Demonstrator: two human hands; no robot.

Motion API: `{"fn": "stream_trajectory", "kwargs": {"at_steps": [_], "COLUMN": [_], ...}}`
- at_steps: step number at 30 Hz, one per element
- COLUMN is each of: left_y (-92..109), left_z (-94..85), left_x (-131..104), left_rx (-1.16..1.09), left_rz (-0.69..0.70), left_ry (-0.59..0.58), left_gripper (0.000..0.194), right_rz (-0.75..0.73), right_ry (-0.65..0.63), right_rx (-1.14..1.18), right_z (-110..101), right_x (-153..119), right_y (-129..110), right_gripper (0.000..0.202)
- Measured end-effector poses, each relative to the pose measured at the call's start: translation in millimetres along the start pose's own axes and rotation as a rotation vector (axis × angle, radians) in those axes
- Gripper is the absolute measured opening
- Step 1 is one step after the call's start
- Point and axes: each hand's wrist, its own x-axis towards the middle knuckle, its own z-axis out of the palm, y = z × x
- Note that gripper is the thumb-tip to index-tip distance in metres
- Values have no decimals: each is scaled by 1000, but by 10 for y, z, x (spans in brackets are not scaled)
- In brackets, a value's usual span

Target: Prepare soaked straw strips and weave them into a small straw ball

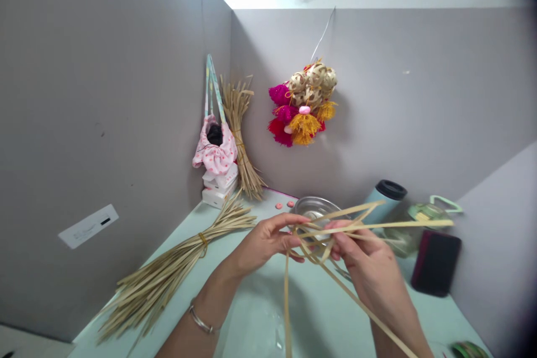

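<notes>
Above the pale green table, several flat, straw-coloured strips (312, 258) cross each other in a loose weave between my two hands. My left hand (272, 239) pinches the left side of the weave between thumb and fingers. On the other side, my right hand (359, 246) grips the crossing strips, its fingertips close to the weave's middle. Long loose ends stick out to the right, and others hang down towards the table's front. Behind the hands, a metal bowl (316, 203) is partly hidden by the strips.
A tied bundle of strips (176, 260) lies left; another bundle (239, 140) leans in the corner beside a pink spotted bag (218, 156) on white boxes (218, 194). Woven balls with tassels (308, 100) hang behind. A blue cup (384, 196), green jug (403, 229) and phone (436, 263) stand right.
</notes>
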Motion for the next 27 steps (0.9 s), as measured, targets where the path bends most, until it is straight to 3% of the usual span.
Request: {"fn": "stream_trajectory", "kwargs": {"at_steps": [7, 9, 13, 15, 19, 23, 27], "left_y": [64, 98, 243, 320, 321, 154, 38], "left_z": [5, 4, 69, 144, 322, 374, 287], "left_x": [-15, -21, -84, -130, -144, -53, -5], "left_rx": [185, 276, 546, 620, 577, 659, 774], "left_rz": [-28, 16, 236, 268, 198, 282, 257], "left_ry": [23, 112, 383, 333, 13, 126, 204], "left_gripper": [44, 42, 22, 16, 21, 29, 35], "right_rz": [-49, -59, -42, -43, -75, -125, -115], "right_ry": [28, 55, 132, 144, 52, 18, 5], "right_rx": [-6, -57, -251, -355, -408, -395, -394], "right_z": [-8, -7, 30, 68, 162, 224, 242], "right_x": [-18, -35, -64, -75, -102, -123, -128], "right_y": [7, -10, -75, -104, -115, -86, -62], "right_gripper": [17, 17, 21, 23, 22, 22, 24]}}
